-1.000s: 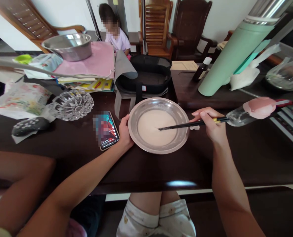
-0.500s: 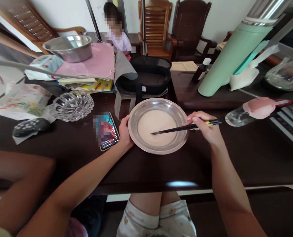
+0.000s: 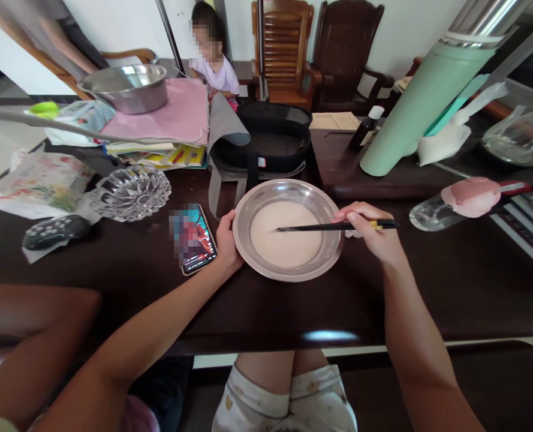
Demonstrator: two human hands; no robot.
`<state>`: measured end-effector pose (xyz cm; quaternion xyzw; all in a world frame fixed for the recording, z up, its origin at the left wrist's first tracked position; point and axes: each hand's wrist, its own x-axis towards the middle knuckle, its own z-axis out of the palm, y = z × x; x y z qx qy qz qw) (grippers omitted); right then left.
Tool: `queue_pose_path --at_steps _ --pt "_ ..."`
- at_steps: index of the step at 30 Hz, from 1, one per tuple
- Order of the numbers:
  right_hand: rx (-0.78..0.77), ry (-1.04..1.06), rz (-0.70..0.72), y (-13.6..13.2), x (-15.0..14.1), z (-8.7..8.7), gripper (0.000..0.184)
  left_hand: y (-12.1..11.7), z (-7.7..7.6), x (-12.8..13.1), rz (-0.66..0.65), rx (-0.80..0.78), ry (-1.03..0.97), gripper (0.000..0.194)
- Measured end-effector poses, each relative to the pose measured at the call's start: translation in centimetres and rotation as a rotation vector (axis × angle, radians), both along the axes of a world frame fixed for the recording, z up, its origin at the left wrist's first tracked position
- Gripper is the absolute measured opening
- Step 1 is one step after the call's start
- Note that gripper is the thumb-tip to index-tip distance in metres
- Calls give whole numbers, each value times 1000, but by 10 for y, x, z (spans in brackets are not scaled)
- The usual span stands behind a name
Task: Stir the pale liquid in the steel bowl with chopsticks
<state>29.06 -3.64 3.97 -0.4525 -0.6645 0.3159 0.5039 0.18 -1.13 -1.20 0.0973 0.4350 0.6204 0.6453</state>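
Observation:
A shallow steel bowl (image 3: 248, 210) with pale batter stands on the dark table in front of me. My left hand (image 3: 228, 243) grips its left rim, fingers closed around the edge. My right hand (image 3: 374, 234) is closed on a pair of black chopsticks (image 3: 311, 227), whose tips dip into the batter near the bowl's middle. A phone (image 3: 193, 239) with a lit screen lies just left of my left hand.
A black bag (image 3: 270, 141) sits behind the bowl, a cut-glass dish (image 3: 131, 192) and a remote (image 3: 54, 231) to the left. A green flask (image 3: 423, 102) and a pink-capped bottle (image 3: 464, 201) lie at the right. A child sits beyond the table.
My right hand has moved left toward the bowl, and the chopstick tips have swept from the batter's right side to its middle. My left hand has kept its hold on the rim.

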Motion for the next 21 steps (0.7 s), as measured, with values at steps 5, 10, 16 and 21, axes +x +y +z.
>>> queue_pose_path --at_steps 5,10,16,21 --pt "8 40 -54 -1 5 -2 36 0 2 0 -7 -12 -6 23" --pt "30 0 30 1 1 -2 36 0 1 0 5 -3 0 23" --pt "27 76 -67 -1 6 -4 33 1 0 0 -5 -7 -6 25" --pt "23 -6 18 0 1 -3 37 0 1 0 -6 5 -3 24"
